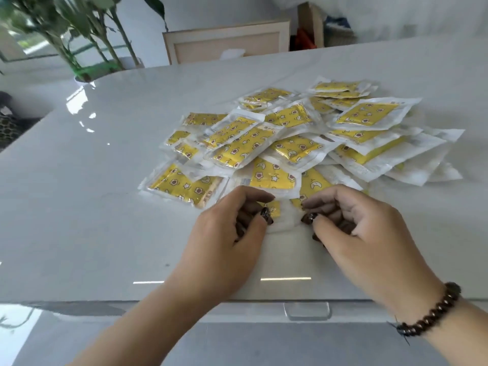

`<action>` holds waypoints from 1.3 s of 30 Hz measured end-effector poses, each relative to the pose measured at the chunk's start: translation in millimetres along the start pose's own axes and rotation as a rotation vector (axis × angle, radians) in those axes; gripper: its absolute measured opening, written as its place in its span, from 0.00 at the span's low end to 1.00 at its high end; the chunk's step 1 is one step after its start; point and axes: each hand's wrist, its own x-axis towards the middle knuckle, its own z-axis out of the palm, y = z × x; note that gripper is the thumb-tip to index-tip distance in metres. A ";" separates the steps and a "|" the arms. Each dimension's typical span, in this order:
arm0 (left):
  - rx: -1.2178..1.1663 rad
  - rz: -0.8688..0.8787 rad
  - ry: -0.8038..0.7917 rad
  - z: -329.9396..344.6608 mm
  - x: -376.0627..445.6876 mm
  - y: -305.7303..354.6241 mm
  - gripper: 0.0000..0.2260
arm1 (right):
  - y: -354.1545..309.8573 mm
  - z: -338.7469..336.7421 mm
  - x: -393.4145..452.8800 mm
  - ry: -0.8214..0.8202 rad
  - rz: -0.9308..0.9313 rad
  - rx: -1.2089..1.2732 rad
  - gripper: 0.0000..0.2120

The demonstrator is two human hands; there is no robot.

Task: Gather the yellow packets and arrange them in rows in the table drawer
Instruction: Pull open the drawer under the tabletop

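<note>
Dark-nailed fingers (266, 216) of the left hand (224, 233) and those of the right hand (361, 228) curl inward, each pinching one side of a single yellow packet (280, 216) lying flat on the white surface (92, 207). From that packet, toward twelve and one o'clock, a loose overlapping pile of yellow packets (298, 138) printed with flowers, stars and moons spreads across the surface. A brown bead bracelet (435, 313) circles the right wrist at four o'clock. At six o'clock, under the surface edge, the drawer handle (307, 311) shows; the drawer is shut. A leafy plant (87, 35) stands at eleven o'clock.
</note>
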 end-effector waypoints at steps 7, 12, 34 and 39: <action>-0.025 0.013 0.014 -3.8 -23.6 5.3 0.11 | -2.8 3.1 -25.3 0.067 -0.027 -0.153 0.10; 0.101 0.100 -0.037 -15.1 -65.3 26.9 0.10 | -16.8 -11.8 -65.3 -0.002 -0.038 -0.286 0.11; 0.711 0.027 -0.375 -52.8 -155.2 66.8 0.27 | -42.8 1.1 -155.1 -0.476 0.084 -1.093 0.27; 0.792 0.005 -0.445 -46.3 -142.5 47.7 0.27 | -16.6 24.8 -130.9 -0.552 0.112 -1.035 0.27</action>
